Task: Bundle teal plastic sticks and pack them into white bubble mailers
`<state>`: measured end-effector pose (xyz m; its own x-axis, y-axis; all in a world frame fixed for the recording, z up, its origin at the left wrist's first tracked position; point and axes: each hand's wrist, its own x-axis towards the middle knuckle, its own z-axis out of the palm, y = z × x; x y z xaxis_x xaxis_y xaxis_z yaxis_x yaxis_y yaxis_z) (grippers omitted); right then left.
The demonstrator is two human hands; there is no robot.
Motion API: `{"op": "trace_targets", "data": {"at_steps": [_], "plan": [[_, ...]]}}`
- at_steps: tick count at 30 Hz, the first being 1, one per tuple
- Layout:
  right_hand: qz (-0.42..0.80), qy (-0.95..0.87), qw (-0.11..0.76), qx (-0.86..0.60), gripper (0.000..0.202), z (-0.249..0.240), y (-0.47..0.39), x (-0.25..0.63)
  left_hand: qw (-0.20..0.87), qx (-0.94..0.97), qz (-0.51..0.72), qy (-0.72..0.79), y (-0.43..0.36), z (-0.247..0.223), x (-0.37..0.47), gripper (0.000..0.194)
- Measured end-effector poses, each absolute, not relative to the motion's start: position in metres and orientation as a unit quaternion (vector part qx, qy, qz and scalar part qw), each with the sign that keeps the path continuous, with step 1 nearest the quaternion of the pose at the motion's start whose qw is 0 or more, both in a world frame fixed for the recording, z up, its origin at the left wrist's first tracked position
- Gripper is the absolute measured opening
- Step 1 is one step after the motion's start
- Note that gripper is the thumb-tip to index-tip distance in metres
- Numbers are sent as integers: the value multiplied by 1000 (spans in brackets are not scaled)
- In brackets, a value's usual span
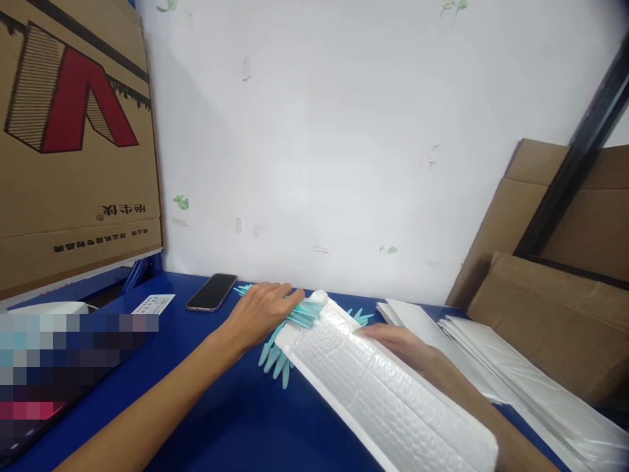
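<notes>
A white bubble mailer (393,393) slants across the desk, its far end between my hands. My right hand (400,344) grips its right edge, thumb on top and the other fingers hidden beneath. My left hand (268,307) is closed around a bunch of thin teal plastic sticks (303,313), whose right ends lie at the mailer's mouth. How far they reach inside, I cannot tell. More teal pieces with flat, tapered ends (278,360) fan out on the desk below my left hand. Others (360,317) show past the mailer's far edge.
A black phone (212,292) and a printed label (153,305) lie on the blue desk (216,406). White mailers (531,380) are stacked at right, before cardboard (545,321). A large carton (78,183) stands left, above a blurred-out screen (59,380). A white wall (314,144) closes off the back.
</notes>
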<state>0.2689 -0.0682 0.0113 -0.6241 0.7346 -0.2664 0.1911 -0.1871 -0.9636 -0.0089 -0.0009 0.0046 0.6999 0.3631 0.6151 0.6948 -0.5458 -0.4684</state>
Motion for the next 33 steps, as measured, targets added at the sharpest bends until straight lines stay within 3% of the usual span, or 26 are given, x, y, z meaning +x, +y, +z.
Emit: {"op": "trace_targets", "data": {"at_steps": [3, 10, 16, 22, 33], "plan": [[691, -578, 231, -367, 59, 10, -67, 266, 364, -852, -229, -299, -1, 3, -6, 19], [719, -569, 185, -353, 59, 10, -67, 265, 337, -849, -260, -313, -3, 4, -5, 9], [729, -552, 203, -351, 56, 10, -69, 266, 352, -848, -224, -327, -4, 7, -2, 36], [702, -585, 191, -357, 56, 10, -66, 263, 359, -865, -162, -312, -2, 2, 2, 29], [693, -568, 237, -375, 58, 13, -64, 261, 299, -885, -120, -336, -3, 7, 1, 42]]}}
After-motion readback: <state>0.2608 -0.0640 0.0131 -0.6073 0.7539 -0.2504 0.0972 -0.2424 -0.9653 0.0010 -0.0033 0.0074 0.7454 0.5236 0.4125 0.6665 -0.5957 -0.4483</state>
